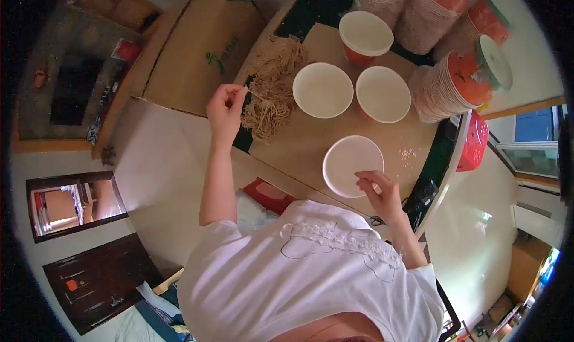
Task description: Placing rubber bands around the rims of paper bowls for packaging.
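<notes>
My left hand is closed in a pinch at the left edge of a tangled heap of brown string. A thin strand runs from its fingertips toward the heap. Over the right side of the nearest white paper bowl is my right hand. Its fingers are bent loosely, thumb apart, with nothing visible between them. Whether they touch the bowl's rim, I cannot tell. Three more bowls stand beyond: a left one, a right one and a far one. Red shows on the outside of some.
Tall wrapped stacks of red-patterned bowls line the table's far right. Small pale bits lie scattered on the cardboard sheet. A large cardboard box is at the far left. A red plastic basket stands beyond the right edge.
</notes>
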Demonstrator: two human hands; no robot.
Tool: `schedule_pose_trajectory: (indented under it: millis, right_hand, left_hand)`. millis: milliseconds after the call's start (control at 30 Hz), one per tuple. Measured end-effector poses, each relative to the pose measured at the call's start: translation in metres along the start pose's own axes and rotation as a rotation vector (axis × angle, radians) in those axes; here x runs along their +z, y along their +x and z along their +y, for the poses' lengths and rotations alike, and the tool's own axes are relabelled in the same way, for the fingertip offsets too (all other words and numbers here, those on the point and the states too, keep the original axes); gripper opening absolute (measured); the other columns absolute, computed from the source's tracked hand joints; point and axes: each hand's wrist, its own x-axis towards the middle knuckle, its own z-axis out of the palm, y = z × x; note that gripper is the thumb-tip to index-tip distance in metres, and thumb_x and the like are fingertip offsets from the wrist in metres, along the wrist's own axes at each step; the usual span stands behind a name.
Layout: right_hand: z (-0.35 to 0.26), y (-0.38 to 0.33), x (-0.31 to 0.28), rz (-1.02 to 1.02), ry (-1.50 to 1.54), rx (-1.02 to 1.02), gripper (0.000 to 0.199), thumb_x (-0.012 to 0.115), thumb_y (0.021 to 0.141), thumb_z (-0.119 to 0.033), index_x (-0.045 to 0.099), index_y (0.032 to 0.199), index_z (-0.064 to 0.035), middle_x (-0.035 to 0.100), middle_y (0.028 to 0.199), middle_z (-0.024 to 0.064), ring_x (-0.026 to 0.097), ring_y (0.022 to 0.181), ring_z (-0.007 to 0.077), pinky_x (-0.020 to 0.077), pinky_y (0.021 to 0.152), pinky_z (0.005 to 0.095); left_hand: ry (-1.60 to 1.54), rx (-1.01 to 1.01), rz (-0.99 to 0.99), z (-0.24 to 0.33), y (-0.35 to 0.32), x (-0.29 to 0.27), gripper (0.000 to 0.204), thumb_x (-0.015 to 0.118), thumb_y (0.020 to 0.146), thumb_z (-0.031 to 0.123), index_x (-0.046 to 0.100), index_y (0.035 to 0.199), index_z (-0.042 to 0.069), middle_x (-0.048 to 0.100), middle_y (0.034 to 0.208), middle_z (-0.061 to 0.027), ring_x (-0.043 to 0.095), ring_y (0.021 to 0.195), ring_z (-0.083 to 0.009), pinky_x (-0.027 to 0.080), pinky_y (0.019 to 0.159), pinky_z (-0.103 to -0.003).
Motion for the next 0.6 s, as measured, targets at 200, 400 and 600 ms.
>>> schedule_pose_trajectory:
  millis: [200, 400, 600]
  right_hand:
    - [-0.01, 0.009, 0.027, 0.086, 0.152, -0.08, 0.017, 0.055, 0.083, 0.005, 0.062, 0.099, 0.0017, 0.062, 0.09, 0.0105, 0.062, 0.08, 0.0172, 0.0494, 0.072, 0.0269]
    - [-0.058, 0.023, 0.029, 0.06, -0.018, -0.525, 0.055, 0.068, 0.073, -0.006, 0.046, 0.123, -0.0032, 0.052, 0.118, 0.016, 0.051, 0.11, 0.0296, 0.0437, 0.09, 0.0371]
    - [-0.041, -0.005, 0.039, -0.195, 0.244, 0.144, 0.054, 0.065, 0.079, -0.009, 0.04, 0.127, -0.0041, 0.061, 0.096, 0.0168, 0.063, 0.085, 0.0241, 0.0488, 0.068, 0.0356]
  left_hand:
    - [-0.113, 0.184, 0.541, 0.077, -0.016, -0.048, 0.007, 0.061, 0.086, 0.012, 0.059, 0.086, 0.005, 0.059, 0.079, 0.0008, 0.054, 0.072, -0.0081, 0.043, 0.064, -0.02]
    - [0.128, 0.269, -0.57, 0.146, -0.081, -0.019, 0.008, 0.064, 0.078, 0.002, 0.058, 0.083, 0.004, 0.06, 0.079, -0.0058, 0.057, 0.068, -0.0155, 0.046, 0.061, -0.028]
    - [-0.011, 0.017, -0.793, 0.113, -0.138, 0.032, 0.009, 0.065, 0.077, 0.003, 0.06, 0.084, 0.002, 0.06, 0.076, -0.0088, 0.059, 0.064, -0.0184, 0.047, 0.058, -0.028]
